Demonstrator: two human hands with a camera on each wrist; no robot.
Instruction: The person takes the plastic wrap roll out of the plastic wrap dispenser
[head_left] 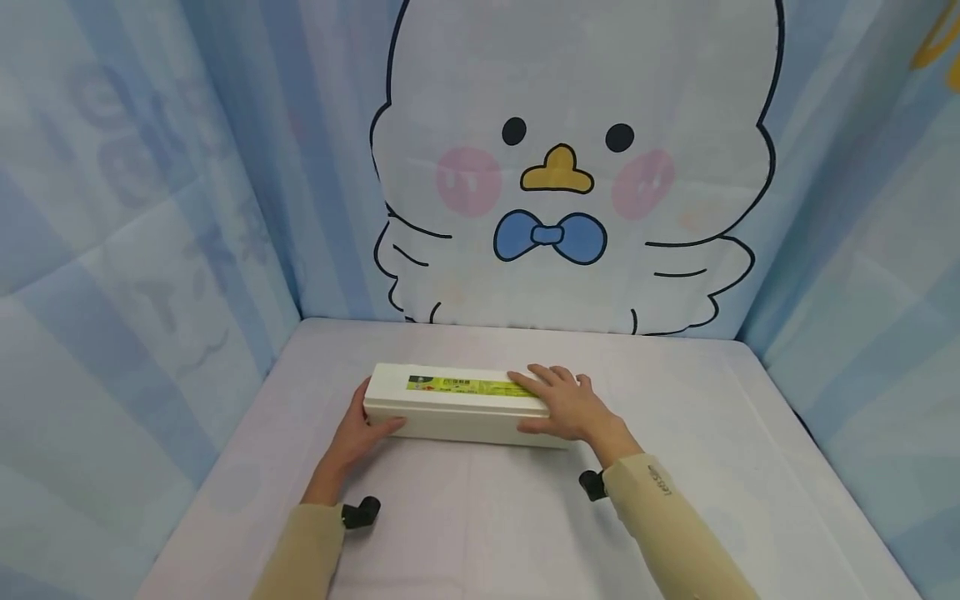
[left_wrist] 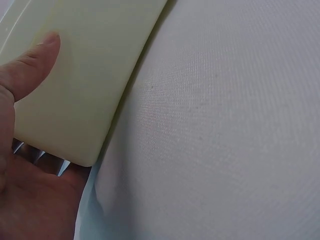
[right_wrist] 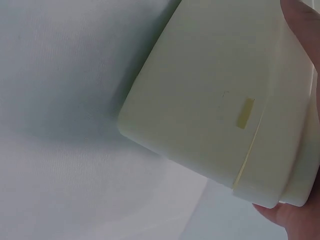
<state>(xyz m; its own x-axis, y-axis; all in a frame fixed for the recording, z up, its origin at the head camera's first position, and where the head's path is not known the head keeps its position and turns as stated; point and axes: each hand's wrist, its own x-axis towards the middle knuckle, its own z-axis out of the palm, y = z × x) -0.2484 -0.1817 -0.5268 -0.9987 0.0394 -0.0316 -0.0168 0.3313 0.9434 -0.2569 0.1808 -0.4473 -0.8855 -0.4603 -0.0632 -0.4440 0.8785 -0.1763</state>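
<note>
A long cream-white lidded box [head_left: 457, 423] lies crosswise on the table, a yellow-green label [head_left: 465, 386] along its lid. At its left end my left hand [head_left: 352, 437] grips it, thumb across the front face and the other fingers round behind the end. My right hand [head_left: 573, 408] holds the right end from above, with spread fingers over the lid and the thumb on the front. The left wrist view shows the left thumb [left_wrist: 35, 67] flat on the box wall. A small yellowish patch [right_wrist: 245, 113] marks the box's end near the lid seam.
A pale cloth covers the table [head_left: 480, 517]. Blue-and-white curtains [head_left: 135, 250] stand on both sides, and a backdrop with a cartoon bird [head_left: 555, 275] rises behind the table's far edge. Small black cameras [head_left: 362, 512] sit at both wrists.
</note>
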